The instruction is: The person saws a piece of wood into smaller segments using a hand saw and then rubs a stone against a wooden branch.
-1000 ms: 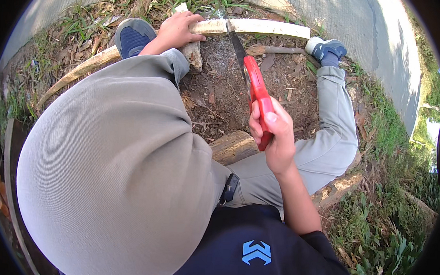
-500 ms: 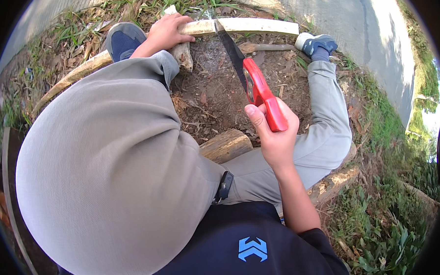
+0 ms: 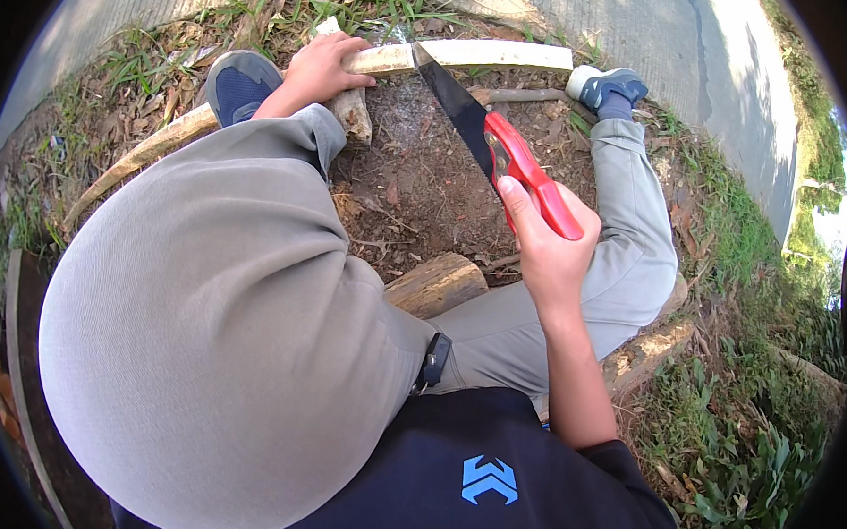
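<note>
Bare soil [image 3: 417,203] opens out between the legs [image 3: 633,222], a log [image 3: 437,284] marking its near edge, clear room there under the saw [image 3: 457,110]. Right hand [image 3: 558,247] clenched round the red handle, blade slanting up and left, tip right at the pale strip [image 3: 499,54]! Left hand [image 3: 323,68] grasps that strip just left of the tip, its free end stopping near the right shoe [image 3: 609,87]. Grass, then road [image 3: 642,28] beyond. Since half a second ago, right hand and handle have swung rightward, tilting the blade further; left hand's staying put.
</note>
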Available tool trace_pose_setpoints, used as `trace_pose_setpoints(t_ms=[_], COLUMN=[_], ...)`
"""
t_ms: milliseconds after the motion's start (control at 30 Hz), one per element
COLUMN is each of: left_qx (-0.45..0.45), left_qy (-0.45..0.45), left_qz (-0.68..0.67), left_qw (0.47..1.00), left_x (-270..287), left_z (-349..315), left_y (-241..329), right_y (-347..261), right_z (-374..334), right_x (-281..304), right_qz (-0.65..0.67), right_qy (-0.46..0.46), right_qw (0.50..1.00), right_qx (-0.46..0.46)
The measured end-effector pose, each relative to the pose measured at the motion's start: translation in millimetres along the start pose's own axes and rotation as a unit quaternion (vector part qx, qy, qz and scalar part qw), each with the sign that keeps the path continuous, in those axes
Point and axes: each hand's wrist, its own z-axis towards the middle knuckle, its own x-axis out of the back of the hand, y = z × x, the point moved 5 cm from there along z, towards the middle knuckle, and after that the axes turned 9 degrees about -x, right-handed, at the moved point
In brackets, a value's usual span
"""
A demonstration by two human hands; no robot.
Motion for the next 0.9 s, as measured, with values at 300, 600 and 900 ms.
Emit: trace_pose_setpoints(t_ms=[300, 600, 900], left_qx=[0.005, 0.027, 0.026], left_qy=[-0.008, -0.006, 0.004], left_qz=[0.001, -0.001, -0.004], left_qw=[1.0, 1.0, 1.0], left_x=[1, 5, 4], left_z=[-1, -11, -9], left_y=[0, -6, -7], right_y=[18, 6, 9], right_z=[-25, -33, -61], right_x=[-15, -19, -16], right_qz=[0.017, 0.023, -0.006], right_qy=[-0.024, -0.031, -0.001], right_qw=[0.999, 0.999, 1.0], right_qx=[0.021, 0.001, 0.018])
